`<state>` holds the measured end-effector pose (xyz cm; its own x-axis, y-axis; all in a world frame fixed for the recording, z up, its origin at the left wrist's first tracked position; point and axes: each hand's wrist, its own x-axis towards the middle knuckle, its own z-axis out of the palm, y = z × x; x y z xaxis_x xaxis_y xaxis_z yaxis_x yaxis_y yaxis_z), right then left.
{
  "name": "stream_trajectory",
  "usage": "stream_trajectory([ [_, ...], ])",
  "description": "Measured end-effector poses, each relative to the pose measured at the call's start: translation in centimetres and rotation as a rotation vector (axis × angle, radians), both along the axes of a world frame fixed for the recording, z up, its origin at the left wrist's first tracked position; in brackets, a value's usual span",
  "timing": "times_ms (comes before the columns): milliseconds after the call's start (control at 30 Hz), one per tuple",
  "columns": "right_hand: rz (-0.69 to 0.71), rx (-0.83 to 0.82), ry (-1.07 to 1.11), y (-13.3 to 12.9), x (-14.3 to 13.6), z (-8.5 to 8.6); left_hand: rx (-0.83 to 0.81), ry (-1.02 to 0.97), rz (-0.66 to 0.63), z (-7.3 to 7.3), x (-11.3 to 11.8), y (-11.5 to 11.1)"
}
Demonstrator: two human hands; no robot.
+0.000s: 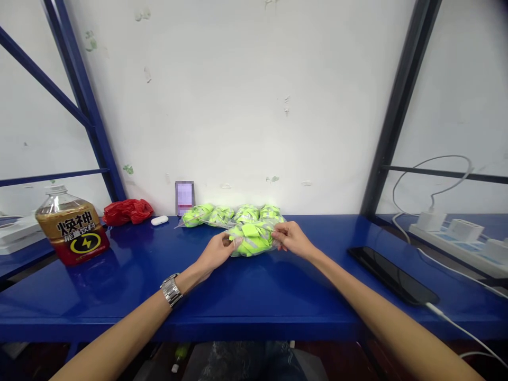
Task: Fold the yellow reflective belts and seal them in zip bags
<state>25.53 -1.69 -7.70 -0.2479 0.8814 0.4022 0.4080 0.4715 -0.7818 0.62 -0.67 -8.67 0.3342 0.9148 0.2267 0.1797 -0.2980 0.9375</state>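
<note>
A clear plastic bag (251, 239) with folded neon-yellow fabric and silvery grey strips inside is held just over the blue table (278, 296). My left hand (217, 253), below a metal wristwatch (172, 290), pinches the bag's left side between thumb and fingers. On the opposite side my right hand (292, 238) has its fingertips closed on the bag's edge. Right behind it, several similar bagged neon-yellow bundles (221, 215) lie in a row near the wall. The underside of the held bag is hidden.
At left stand a large drink bottle (73, 227) and a crumpled red plastic bag (127, 211), with a small white case (159, 220) beside it. A phone (184, 198) leans on the wall. Rightward lie a black phone (391, 275) on a cable and a white power strip (456, 241).
</note>
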Motion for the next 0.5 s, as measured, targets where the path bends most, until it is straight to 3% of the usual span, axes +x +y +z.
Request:
stream_trajectory([
  [167,0.053,0.041,0.050,-0.9,-1.3,0.6,0.058,-0.229,-0.015,0.2,-0.4,0.6],
  [300,-0.039,0.061,0.016,-0.6,-1.3,1.0,0.127,-0.247,0.030,1.0,0.1,-0.3],
  [400,-0.192,0.064,0.033,0.6,0.7,1.1,0.176,-0.240,0.121,1.4,0.4,-1.1],
  [500,-0.359,0.070,0.088,1.8,4.8,1.2,0.168,-0.255,0.167,1.3,-0.7,-1.0],
])
